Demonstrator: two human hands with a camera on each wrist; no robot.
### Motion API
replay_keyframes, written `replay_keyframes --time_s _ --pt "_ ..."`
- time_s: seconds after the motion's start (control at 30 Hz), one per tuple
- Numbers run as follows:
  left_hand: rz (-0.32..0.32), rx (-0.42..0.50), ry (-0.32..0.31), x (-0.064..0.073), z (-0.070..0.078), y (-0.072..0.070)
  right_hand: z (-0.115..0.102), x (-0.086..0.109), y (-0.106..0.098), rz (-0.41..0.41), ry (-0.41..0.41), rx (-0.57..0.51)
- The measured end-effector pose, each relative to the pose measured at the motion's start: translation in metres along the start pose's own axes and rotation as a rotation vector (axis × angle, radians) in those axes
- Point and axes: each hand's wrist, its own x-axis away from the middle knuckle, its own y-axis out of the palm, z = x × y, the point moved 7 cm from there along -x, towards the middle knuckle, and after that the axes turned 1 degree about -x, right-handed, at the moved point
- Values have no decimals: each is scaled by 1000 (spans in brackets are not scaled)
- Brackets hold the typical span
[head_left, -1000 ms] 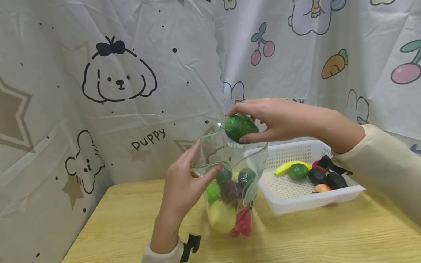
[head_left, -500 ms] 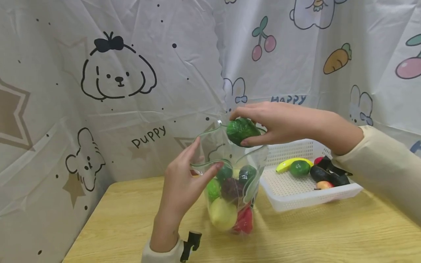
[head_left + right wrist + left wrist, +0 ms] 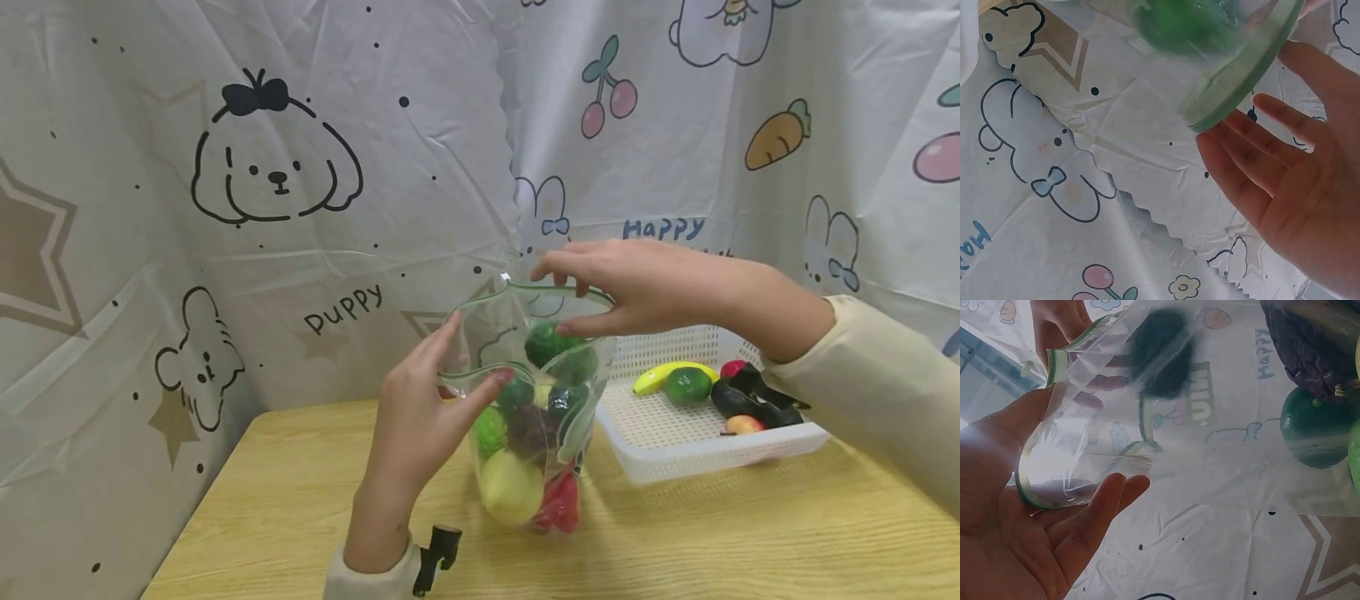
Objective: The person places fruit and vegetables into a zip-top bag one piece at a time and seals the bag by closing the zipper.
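A clear zip bag (image 3: pixel 487 333) with a green rim stands upright on the table, holding several toy fruits and vegetables. At its left side my left hand (image 3: pixel 416 417) holds the mouth, thumb over the near rim and fingers along the outside. My right hand (image 3: pixel 637 283) is over the right part of the mouth with fingers spread and nothing gripped. Just below its thumb, a dark green fruit (image 3: pixel 546 343) is inside the upper bag, blurred in the left wrist view. Lower in the bag are a pale yellow fruit (image 3: pixel 512 487), a dark purple one (image 3: pixel 531 429) and a red one (image 3: pixel 561 504).
A white perforated basket (image 3: pixel 652 467) stands to the right of the bag. It contains a banana (image 3: pixel 671 377), a green fruit (image 3: pixel 687 385), dark fruits and a small reddish-yellow one (image 3: pixel 745 425). Behind the wooden table (image 3: pixel 300 500) hangs a printed curtain (image 3: pixel 420 167).
The right hand has let go of the dark green fruit, which has dropped from the bag's mouth into its upper part. The left hand stays at the rim.
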Motion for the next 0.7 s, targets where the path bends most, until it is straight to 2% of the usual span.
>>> replay_keyframes --time_s 0.7 --pt "-10 5 -14 0 -1 2 1 6 3 15 -5 28"
